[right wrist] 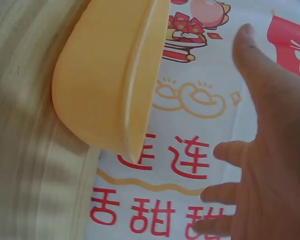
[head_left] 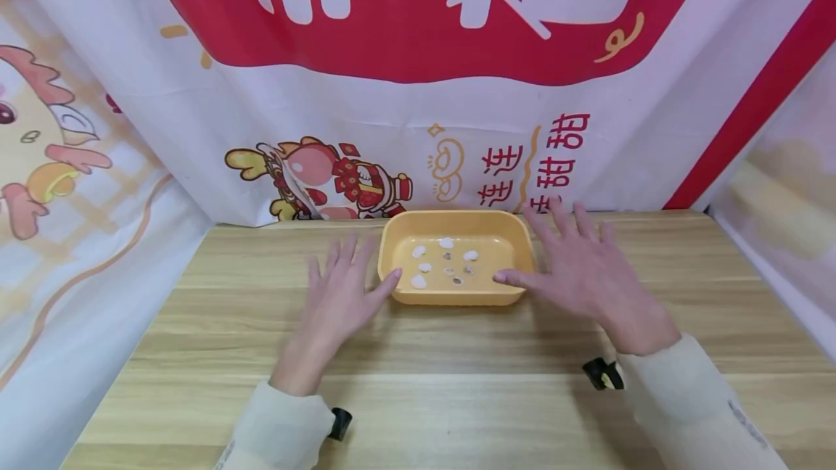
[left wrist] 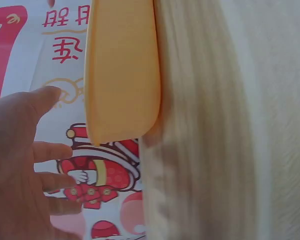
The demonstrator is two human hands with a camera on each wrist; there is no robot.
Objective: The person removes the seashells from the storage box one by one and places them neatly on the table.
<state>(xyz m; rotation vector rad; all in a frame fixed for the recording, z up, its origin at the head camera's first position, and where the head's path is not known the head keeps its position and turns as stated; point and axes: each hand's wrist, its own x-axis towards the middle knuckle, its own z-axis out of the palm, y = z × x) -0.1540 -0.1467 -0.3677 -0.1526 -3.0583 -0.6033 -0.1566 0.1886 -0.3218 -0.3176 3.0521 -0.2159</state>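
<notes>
A shallow yellow plastic tray (head_left: 457,298) stands near the back edge of the wooden table. Inside it lie several small white pieces (head_left: 419,281) and a few small greyish ones (head_left: 458,281), spread over its floor. My left hand (head_left: 339,296) is at the tray's left end, fingers spread and thumb overlapping the rim in the head view. At the right end is my right hand (head_left: 588,274), also spread, its thumb over the near right corner. Both wrist views show the tray's outer wall (left wrist: 125,70) apart from the fingers, and neither hand grips anything.
Behind the table hangs a white and red printed cloth (head_left: 405,35) with cartoon figures and characters. More printed cloth (head_left: 59,165) covers the left side, and a pale cloth (head_left: 784,201) the right. The wooden tabletop (head_left: 451,397) extends in front of the tray.
</notes>
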